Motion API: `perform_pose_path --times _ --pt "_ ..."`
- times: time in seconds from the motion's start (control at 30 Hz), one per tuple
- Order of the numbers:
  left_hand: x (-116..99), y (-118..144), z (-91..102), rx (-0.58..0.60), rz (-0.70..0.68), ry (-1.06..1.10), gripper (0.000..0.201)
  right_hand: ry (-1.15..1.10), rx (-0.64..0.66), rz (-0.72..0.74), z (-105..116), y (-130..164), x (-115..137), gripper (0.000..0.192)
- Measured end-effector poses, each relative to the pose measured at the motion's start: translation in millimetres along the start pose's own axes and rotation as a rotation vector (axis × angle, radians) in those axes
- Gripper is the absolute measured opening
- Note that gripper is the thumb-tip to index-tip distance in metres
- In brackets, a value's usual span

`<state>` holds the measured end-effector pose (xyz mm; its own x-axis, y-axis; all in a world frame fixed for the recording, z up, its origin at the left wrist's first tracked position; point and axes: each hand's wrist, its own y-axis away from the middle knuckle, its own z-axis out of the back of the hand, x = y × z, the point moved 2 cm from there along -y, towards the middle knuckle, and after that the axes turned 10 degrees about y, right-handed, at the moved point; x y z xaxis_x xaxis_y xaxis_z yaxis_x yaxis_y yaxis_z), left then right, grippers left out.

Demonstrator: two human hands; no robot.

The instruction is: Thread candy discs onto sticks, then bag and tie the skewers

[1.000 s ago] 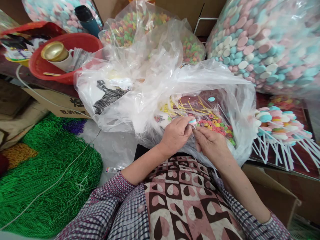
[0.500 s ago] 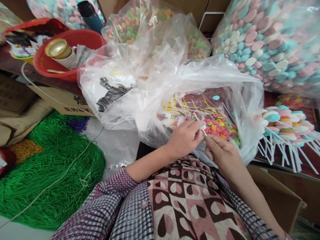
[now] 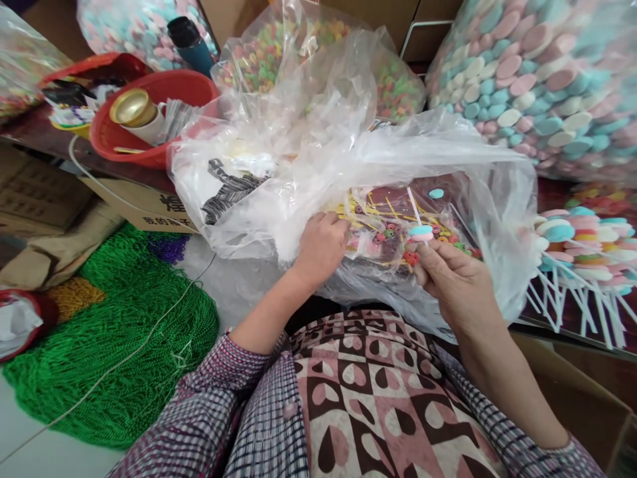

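My right hand [image 3: 450, 275] pinches the lower part of a white stick [image 3: 415, 206]. A blue-and-pink marshmallow [image 3: 421, 232] is threaded on it just above my fingers, and the bare upper stick points up and away. My left hand [image 3: 323, 245] has its fingers bent down together at the left side of the work spot, beside yellow sticks [image 3: 361, 198]; its fingertips are partly hidden, so anything in them cannot be made out. Red and green ring candies [image 3: 391, 232] lie between my hands on clear plastic [image 3: 279, 192]. A loose blue marshmallow [image 3: 436, 194] sits beyond them.
Finished marshmallow sticks [image 3: 580, 245] are piled at right, below a big bag of marshmallows [image 3: 537, 86]. A bag of ring candies [image 3: 263, 60] stands behind. At left are a red basin [image 3: 107, 136], a dark bottle [image 3: 192, 46] and green cords [image 3: 124, 358] lower down.
My hands were together at the stick; my left hand has let go and moved left. My right hand now holds the stick alone, slightly to the right, with the marshmallow in plain view.
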<state>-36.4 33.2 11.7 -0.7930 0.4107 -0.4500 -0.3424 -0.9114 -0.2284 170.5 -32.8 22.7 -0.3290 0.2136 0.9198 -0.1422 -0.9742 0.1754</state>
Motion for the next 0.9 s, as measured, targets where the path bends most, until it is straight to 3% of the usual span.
perform_pose_path --times 0.3,0.43,0.57,0.73,0.9 --pt "-3.5 10.9 -6.5 0.087 -0.015 -0.056 0.023 0.391 -0.096 0.191 -17.4 -28.4 7.3 0.032" --pt "-2.7 13.1 -2.7 0.091 -0.029 -0.048 0.021 0.513 -0.124 0.153 -16.7 -31.8 -5.8 0.026" --pt "-13.3 9.1 -1.6 0.037 -0.052 -0.034 0.024 0.472 -0.114 0.137 -15.7 -27.0 -12.8 0.03" --pt "-36.9 -7.7 -21.0 0.078 -0.229 0.003 0.026 0.52 -0.139 0.157 -12.6 -21.5 -5.1 0.028" --pt "-36.4 -19.9 -39.3 0.172 -0.21 -0.034 0.023 0.543 -0.128 0.192 -0.6 -11.6 -0.3 0.029"
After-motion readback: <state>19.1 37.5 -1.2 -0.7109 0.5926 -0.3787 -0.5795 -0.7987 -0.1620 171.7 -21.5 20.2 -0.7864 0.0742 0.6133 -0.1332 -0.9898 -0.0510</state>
